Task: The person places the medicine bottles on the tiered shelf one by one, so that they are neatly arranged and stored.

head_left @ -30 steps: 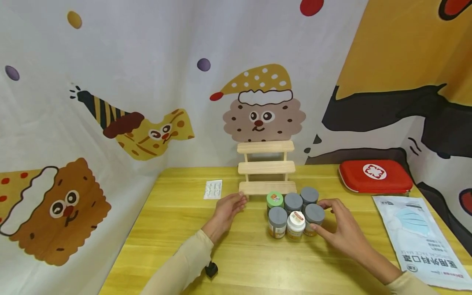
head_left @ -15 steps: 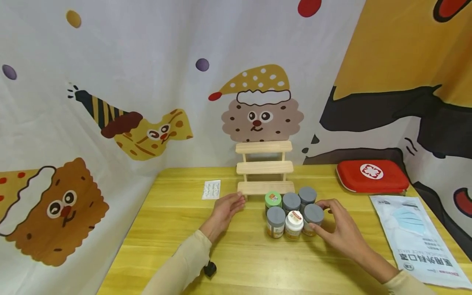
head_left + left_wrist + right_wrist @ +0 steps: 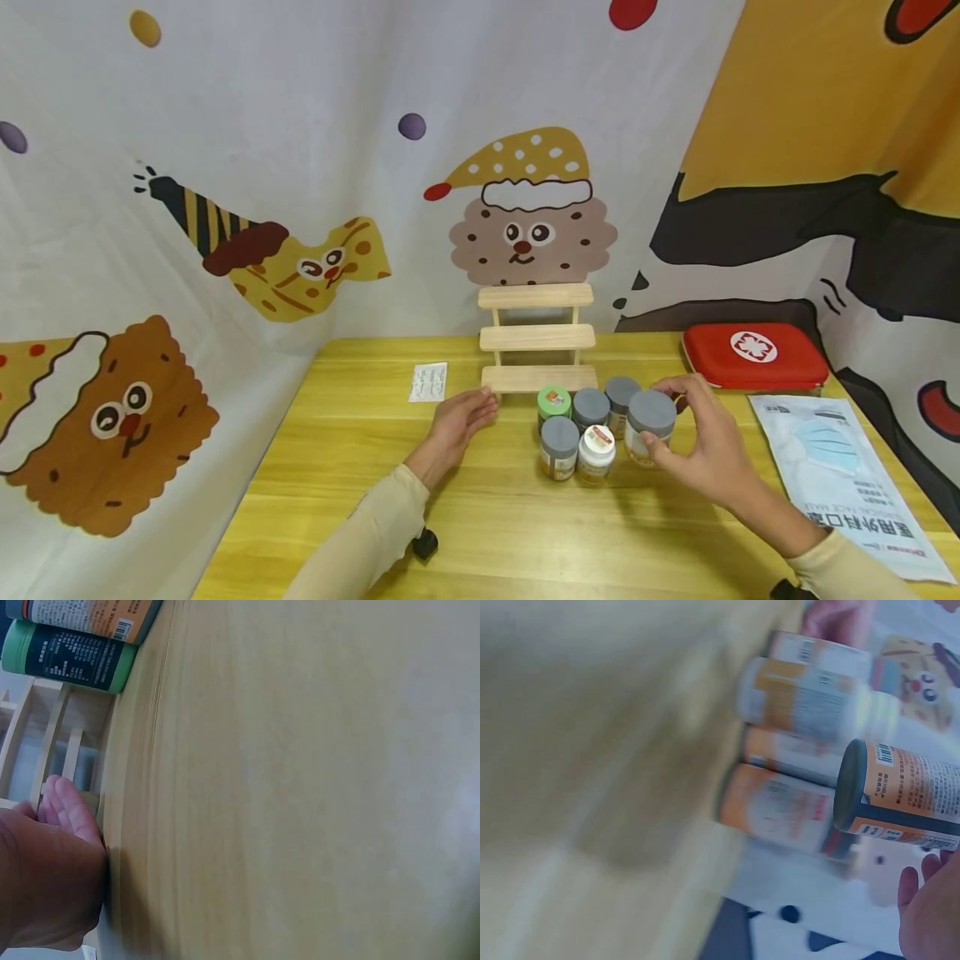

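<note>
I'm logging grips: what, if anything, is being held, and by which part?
The right hand holds a gray-lidded jar by its upper part. The left hand appears to hold nothing.

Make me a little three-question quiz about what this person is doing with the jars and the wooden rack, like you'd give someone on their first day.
1. True or false: the right hand is gripping a white-lidded jar.
2. Leaving out the held jar, how many jars stand on the table?
3. Which hand is nearer the wooden rack?

Key
1. False: the held jar has a grey lid.
2. Five: the green-lidded jar, the white-lidded jar and three grey-lidded jars.
3. The left hand, close to the left end of the lowest step.
</note>
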Tool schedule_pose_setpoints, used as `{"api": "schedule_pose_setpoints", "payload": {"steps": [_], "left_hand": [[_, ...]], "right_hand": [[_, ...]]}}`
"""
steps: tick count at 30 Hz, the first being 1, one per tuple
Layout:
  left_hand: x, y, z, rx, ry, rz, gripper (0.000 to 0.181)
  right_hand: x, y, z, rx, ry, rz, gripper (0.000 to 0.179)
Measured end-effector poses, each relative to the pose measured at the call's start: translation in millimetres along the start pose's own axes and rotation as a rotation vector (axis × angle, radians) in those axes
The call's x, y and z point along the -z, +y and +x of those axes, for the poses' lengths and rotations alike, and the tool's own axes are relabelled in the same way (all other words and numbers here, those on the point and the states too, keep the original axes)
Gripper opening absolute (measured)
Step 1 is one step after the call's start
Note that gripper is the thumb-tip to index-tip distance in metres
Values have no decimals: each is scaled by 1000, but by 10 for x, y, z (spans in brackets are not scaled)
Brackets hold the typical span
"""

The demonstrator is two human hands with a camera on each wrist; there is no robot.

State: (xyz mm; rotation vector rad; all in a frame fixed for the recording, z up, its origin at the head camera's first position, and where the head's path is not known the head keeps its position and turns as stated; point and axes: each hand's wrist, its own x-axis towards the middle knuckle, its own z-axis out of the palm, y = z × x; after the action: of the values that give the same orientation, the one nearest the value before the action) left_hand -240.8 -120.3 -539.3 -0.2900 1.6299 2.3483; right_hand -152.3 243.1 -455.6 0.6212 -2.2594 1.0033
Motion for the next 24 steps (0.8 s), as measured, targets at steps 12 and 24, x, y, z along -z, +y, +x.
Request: {"api": "schedule_pose_setpoints", "payload": {"steps": [12,24], "left_hand": [[8,-3,20,-7,-5,4,40],[8,-20,21,-11,-10,-16,39]], "right_hand": [[193,-286,595,49,12,33,62],[-136,-367,1122,-26,30,296,64]]}}
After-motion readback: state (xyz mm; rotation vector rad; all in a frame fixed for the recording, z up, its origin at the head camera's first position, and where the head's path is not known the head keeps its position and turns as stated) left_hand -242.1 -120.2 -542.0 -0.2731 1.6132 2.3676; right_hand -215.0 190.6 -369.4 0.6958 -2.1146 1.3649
